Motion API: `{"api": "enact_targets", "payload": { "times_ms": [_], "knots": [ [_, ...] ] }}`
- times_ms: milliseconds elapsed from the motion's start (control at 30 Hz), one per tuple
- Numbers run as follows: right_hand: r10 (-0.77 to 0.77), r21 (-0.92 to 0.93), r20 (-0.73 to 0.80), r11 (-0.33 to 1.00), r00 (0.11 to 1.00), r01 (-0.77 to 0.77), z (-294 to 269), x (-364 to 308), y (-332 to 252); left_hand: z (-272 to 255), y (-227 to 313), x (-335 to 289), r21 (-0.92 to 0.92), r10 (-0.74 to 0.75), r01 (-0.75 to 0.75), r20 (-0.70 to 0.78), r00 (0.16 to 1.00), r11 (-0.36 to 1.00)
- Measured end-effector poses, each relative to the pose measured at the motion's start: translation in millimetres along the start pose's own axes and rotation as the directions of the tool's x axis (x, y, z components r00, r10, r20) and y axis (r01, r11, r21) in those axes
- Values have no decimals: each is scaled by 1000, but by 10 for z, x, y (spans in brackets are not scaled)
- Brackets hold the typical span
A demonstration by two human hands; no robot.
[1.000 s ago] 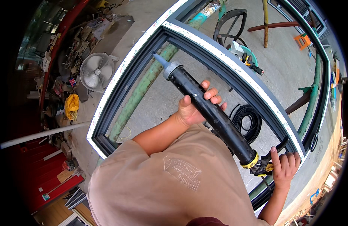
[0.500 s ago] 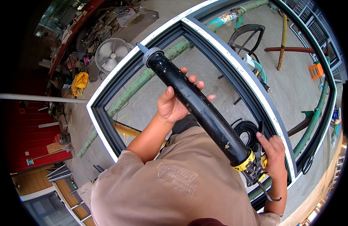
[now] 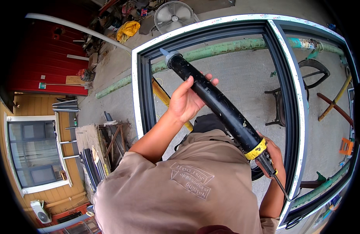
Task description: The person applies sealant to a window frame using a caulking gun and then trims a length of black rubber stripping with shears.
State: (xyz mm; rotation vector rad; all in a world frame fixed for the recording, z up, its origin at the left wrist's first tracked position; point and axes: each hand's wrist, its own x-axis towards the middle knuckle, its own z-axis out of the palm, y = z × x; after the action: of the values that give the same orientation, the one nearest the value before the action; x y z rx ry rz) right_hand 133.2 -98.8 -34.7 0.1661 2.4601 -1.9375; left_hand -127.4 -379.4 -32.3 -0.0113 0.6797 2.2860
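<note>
A long black caulking gun point(image 3: 217, 101) slants across my front, its grey nozzle pointing to the far left and its yellow collar toward the near right. My left hand point(image 3: 187, 99) cradles the barrel from below, with the thumb on the near side and fingertips showing past the far side. Around the handle end, just behind the yellow collar, my right hand point(image 3: 274, 156) is closed; the barrel and collar hide part of its fingers. The metal rod with a hooked end sticks out behind. Beneath the gun lies a large dark window frame point(image 3: 205, 23) edged in white film.
Green pipes point(image 3: 226, 47) run under the frame. A dark metal chair point(image 3: 280, 105) stands beyond it to the right, near an orange stool point(image 3: 346, 146). At the far side is a round fan point(image 3: 173, 17). Metal profiles point(image 3: 90, 167) lean at the left.
My view has swung left, so the frame and floor shift rightward and a window wall comes in at left. The gun stays in both hands; its handle has rolled, with my right hand now more behind it.
</note>
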Motion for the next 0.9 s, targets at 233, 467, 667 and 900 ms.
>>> {"api": "enact_targets", "payload": {
  "times_ms": [233,467,667,900],
  "knots": [
    [177,307,97,931,979,-199,189,302,586,-131,218,33,215,104,-49,-252,962,975],
    [154,551,307,776,939,-307,597,683,878,-317,447,118,398,188,-13,-405,895,917],
    [99,625,338,720,936,-302,801,890,892,-422,572,191,465,246,-8,-453,857,885],
    [56,765,326,572,944,-298,1021,905,967,-508,593,227,516,281,4,-472,836,856]
  ]
}}
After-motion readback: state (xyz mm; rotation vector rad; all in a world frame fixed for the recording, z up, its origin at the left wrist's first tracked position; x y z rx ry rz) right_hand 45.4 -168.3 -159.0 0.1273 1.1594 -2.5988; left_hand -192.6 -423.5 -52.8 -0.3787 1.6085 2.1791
